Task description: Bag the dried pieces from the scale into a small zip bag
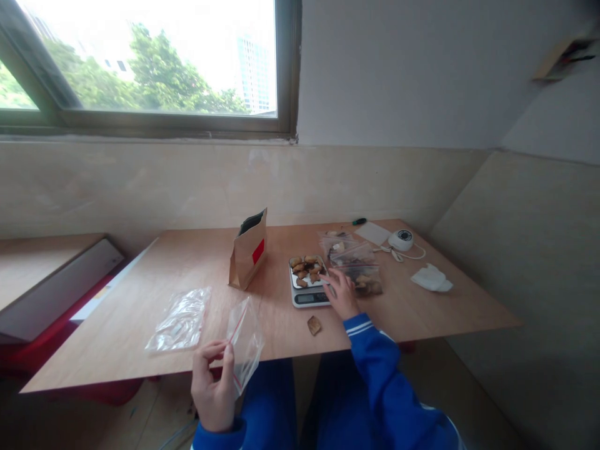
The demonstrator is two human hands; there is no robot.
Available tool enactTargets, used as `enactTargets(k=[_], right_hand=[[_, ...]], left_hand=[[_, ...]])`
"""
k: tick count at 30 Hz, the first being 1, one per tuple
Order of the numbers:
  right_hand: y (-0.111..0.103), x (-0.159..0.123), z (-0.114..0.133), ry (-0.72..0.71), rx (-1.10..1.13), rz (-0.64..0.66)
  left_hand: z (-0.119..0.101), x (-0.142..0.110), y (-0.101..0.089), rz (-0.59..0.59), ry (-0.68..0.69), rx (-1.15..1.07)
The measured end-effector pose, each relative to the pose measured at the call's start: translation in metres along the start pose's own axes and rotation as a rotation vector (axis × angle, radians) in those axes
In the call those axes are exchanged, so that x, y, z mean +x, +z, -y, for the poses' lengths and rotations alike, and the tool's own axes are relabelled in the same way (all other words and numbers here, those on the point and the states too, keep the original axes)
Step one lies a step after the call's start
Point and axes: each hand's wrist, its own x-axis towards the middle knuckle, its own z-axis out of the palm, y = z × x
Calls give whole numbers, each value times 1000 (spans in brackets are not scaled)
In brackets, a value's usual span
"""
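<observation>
About a dozen brown pieces lie on the pan of a white scale on the table. Take the scale as the clock's centre, with twelve toward the wall. The pieces cover much of the pan, with bare white showing between some of them. The dark display is at the scale's six o'clock side; its reading is too small to make out.

The right hand comes in from four o'clock, fingers bent, tips at the pan's three o'clock edge; whether they grip a piece I cannot tell. One loose piece lies at six, just off the scale.

Between seven and eight, the left hand pinches a clear bag between thumb and fingertip, near its red strip. A stack of flat bags lies between eight and nine.

A paper bag with a red label stands at ten. Filled bags lie from two to three, near the right hand. Farther out are a screwdriver at one, a white camera at two and a crumpled tissue at three.
</observation>
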Motion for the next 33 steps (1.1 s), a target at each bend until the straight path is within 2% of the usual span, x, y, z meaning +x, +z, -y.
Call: enactTargets(k=[4, 8, 13, 17, 24, 29, 33], right_hand=[[1, -38, -13, 112, 134, -170], [5, -60, -22, 178, 262, -182], [2, -59, -20, 213, 292, -220], [1, -58, -15, 211, 273, -217], [3, -59, -15, 208, 273, -215], [3, -59, -15, 222, 279, -207], [3, -59, -15, 230, 276, -206]], left_hand=[[1, 0, 3, 17, -14, 10], [3, -2, 6, 46, -14, 10], [3, -6, 10, 66, -28, -5], [0, -11, 15, 17, -19, -31], [-7, -17, 21, -4, -74, -221], [-4, -19, 23, -133, -145, -99], [4, -18, 29, -169, -163, -77]])
